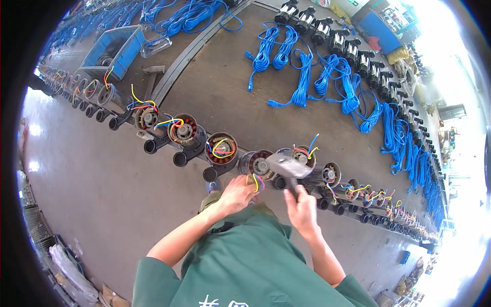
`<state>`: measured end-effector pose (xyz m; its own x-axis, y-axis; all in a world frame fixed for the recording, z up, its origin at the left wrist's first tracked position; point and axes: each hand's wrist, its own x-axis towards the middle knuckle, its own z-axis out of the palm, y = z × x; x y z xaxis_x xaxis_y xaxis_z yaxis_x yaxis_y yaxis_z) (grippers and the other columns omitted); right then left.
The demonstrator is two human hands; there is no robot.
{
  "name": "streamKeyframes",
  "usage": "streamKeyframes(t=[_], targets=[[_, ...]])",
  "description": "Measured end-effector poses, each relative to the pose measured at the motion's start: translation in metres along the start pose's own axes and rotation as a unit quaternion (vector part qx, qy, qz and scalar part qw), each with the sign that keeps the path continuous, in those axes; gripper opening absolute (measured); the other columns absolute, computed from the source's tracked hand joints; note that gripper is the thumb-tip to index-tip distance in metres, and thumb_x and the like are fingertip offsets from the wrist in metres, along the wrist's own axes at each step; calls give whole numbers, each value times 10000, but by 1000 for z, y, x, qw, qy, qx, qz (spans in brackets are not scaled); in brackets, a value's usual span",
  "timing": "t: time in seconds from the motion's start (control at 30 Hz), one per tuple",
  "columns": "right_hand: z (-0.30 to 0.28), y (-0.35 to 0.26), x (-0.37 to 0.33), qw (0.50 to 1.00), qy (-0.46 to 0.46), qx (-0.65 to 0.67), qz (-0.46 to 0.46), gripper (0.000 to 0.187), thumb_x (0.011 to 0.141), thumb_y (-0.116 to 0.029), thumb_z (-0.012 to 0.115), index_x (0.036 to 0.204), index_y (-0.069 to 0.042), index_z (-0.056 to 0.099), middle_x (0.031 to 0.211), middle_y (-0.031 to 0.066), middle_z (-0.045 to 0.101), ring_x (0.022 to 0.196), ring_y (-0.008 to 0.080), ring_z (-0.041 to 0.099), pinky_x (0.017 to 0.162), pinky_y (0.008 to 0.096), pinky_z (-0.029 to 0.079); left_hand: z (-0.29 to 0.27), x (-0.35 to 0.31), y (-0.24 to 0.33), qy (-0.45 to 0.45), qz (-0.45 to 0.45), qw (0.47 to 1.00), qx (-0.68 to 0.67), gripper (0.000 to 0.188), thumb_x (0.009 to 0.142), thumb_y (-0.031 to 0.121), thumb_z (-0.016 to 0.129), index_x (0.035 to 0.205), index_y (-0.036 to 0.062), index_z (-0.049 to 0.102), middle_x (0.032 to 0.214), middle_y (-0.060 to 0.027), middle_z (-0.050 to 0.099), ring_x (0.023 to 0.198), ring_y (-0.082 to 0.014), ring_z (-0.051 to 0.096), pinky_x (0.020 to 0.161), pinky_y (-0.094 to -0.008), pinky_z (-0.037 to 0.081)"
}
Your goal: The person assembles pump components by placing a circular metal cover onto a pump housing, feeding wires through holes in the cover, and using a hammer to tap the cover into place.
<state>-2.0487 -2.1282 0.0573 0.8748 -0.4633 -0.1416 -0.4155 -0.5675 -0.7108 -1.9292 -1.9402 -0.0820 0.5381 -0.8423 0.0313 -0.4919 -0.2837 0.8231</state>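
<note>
My right hand [303, 209] is wrapped round the dark handle of a hammer [289, 165]. The hammer's grey head, smeared by motion, hangs above the row, just right of an open motor housing [246, 165] and partly over another one. My left hand [239, 194] is closed at the near side of that housing, with yellow, blue and red wires [257, 184] at its fingertips. Inside the housing a round grey metal part [261, 165] shows. To its left stands another open motor [222, 148] with a copper-red winding and loose coloured wires.
A long row of similar motors [185, 131] with black pipe stubs runs left and right. Behind lie bundled blue cables [302, 77] and black-and-silver pump units [322, 30]. A blue crate [123, 56] stands far left.
</note>
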Motion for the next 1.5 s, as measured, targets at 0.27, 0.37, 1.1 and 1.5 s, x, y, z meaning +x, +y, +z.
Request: streamKeyframes(t=[0.27, 0.37, 1.1, 1.5], targets=[[-14, -2, 13, 995, -66, 35, 72, 367, 1005, -335, 657, 967, 30, 680, 655, 188, 615, 554, 253, 583, 566, 400, 457, 0, 7, 8, 38, 3, 999, -22, 195, 945, 151, 585, 1096, 66, 676, 1089, -181, 648, 1063, -417, 581, 892, -514, 475], [-36, -14, 7, 993, -30, 79, 81, 323, 1005, -294, 673, 935, 21, 669, 589, 86, 538, 549, 110, 458, 525, 337, 405, -2, 6, 12, 72, 12, 997, 0, 170, 929, 143, 617, 1060, 46, 661, 1075, -202, 636, 1049, -429, 578, 877, -529, 477], [-84, 85, -96, 922, 64, 276, 264, 381, 1020, -357, 666, 828, -33, 607, 677, -21, 571, 603, 61, 505, 548, 274, 419, 145, 77, 30, -99, -100, 948, 286, 180, 964, 168, 551, 923, 30, 658, 864, -205, 729, 859, -377, 738, 740, -501, 579], [-82, 107, -84, 895, 16, 349, 277, 300, 1015, -337, 672, 882, -97, 550, 625, -75, 467, 471, 27, 417, 411, 220, 322, 131, 17, 53, -27, -55, 985, 160, 133, 956, 206, 599, 909, 83, 613, 845, -138, 689, 824, -364, 707, 695, -490, 562]])
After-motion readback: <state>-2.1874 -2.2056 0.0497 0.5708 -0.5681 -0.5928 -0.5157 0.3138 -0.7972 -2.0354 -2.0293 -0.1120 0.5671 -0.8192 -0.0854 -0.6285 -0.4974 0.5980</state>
